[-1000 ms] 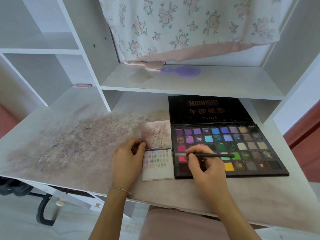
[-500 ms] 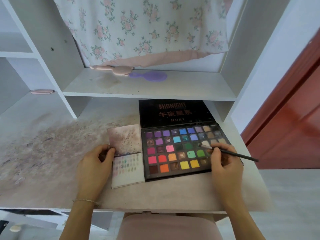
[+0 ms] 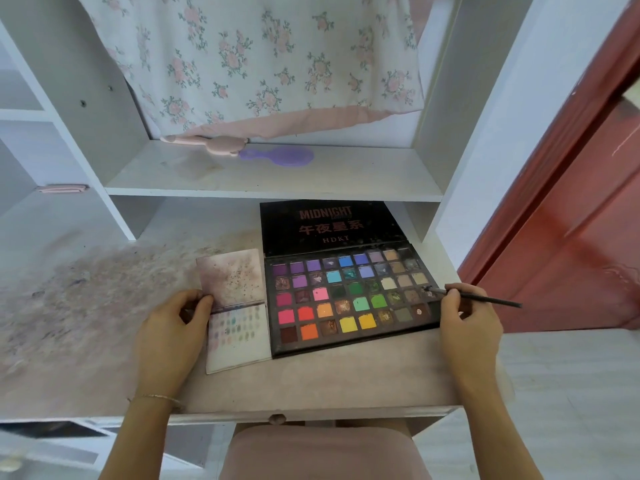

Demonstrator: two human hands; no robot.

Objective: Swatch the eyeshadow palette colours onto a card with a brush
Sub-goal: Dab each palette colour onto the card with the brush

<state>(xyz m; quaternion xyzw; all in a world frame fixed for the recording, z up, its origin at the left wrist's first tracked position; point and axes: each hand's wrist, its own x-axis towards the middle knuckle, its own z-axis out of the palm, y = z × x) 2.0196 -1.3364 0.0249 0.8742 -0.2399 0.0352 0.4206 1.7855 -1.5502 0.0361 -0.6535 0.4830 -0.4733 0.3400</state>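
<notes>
**Loading the brush at the palette's right edge**

At 9 o'clock of the scene's middle, the left hand (image 3: 169,336) steadies the card (image 3: 239,337), thumb on its left edge; whether the other fingers clasp it I cannot tell. Faint swatch rows already mark the card. Right beside it lies the open eyeshadow palette (image 3: 349,296). At 3 o'clock, the right hand (image 3: 467,323) has its grip pinched on the brush (image 3: 485,299), tip in a dark pan of the rightmost column. Next, probably, carry the pigment leftward to a bare spot on the card. The table (image 3: 86,306) is powder-stained; a shelf (image 3: 277,178) with a purple hairbrush (image 3: 280,156) sits at 12 o'clock, a red door (image 3: 571,220) farther right.
</notes>
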